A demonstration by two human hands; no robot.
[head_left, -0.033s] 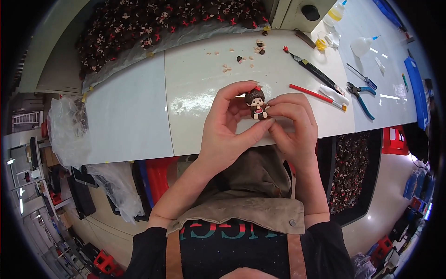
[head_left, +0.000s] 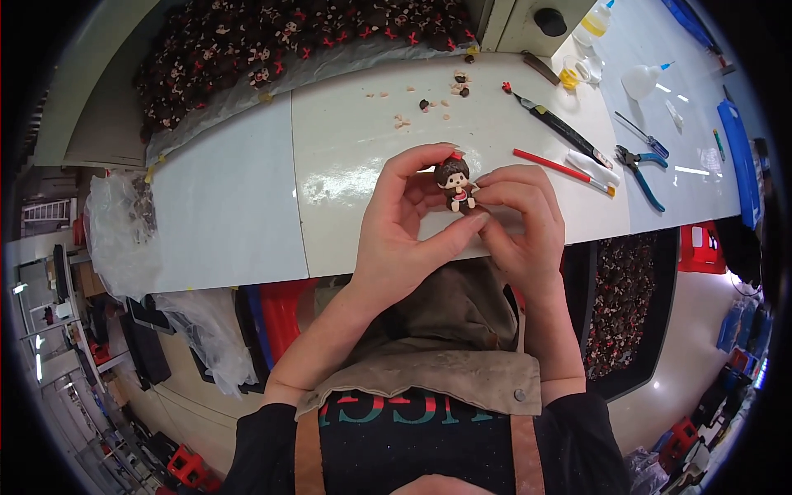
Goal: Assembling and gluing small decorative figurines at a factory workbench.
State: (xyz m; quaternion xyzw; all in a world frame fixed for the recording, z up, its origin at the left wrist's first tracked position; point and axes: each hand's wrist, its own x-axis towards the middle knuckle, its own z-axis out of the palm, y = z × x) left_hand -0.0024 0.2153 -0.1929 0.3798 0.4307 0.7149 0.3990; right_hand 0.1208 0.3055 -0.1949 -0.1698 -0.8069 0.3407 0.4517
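Your left grip (head_left: pixel 403 229) is curled around the small brown figurine (head_left: pixel 454 183), touching its top and its base; your right grip (head_left: pixel 521 219) closes on its three-o'clock side. You hold it above the white surface (head_left: pixel 342 153). From the figurine, the black knife (head_left: pixel 557 124) lies at two o'clock, the pliers (head_left: pixel 634 161) at three.

Figurine (head_left: pixel 453 177) between left hand (head_left: pixel 403 221) and right hand (head_left: pixel 525 221); scraps (head_left: pixel 425 105) behind on table (head_left: pixel 346 148); knife (head_left: pixel 561 126), pliers (head_left: pixel 634 161) rightward; parts (head_left: pixel 620 305) in tray (head_left: pixel 662 301), front right.
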